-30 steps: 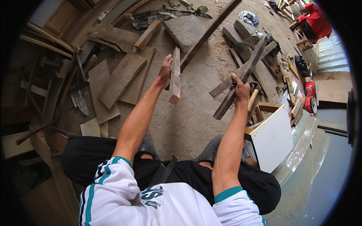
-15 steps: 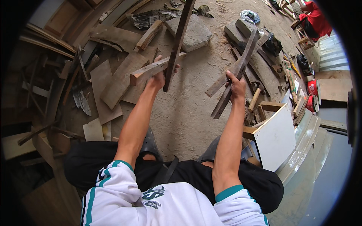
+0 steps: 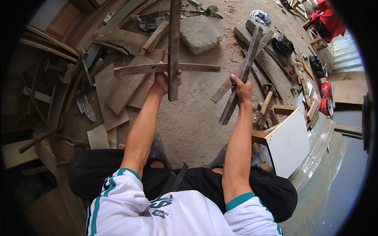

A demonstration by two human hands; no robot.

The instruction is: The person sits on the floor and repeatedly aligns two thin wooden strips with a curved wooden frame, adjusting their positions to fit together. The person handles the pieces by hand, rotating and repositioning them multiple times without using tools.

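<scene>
My left hand (image 3: 160, 83) is closed around two wooden strips that cross each other. The long dark strip (image 3: 173, 43) stands nearly upright in the picture, in front of a shorter, slightly curved strip (image 3: 201, 67) lying crosswise. My right hand (image 3: 243, 90) grips a second crossed pair: a dark strip (image 3: 251, 49) on top and a paler, worn strip (image 3: 221, 90) beneath, meeting at a narrow angle. My right thumb presses on the pair near the crossing. Both pairs are held up off the dirt floor, apart from each other. Part of my left fingers is hidden behind the long strip.
Boards and offcuts (image 3: 118, 84) litter the left side. A flat stone block (image 3: 201, 34) lies ahead. To the right are a hammer (image 3: 267, 100), a white-panelled wooden frame (image 3: 287, 141) and red cans (image 3: 326, 106). A person in red (image 3: 330, 19) sits at the far right.
The left pair has turned: its long strip swung left to near upright, and its crosspiece now lies level. My right hand shifted slightly left with its pair.
</scene>
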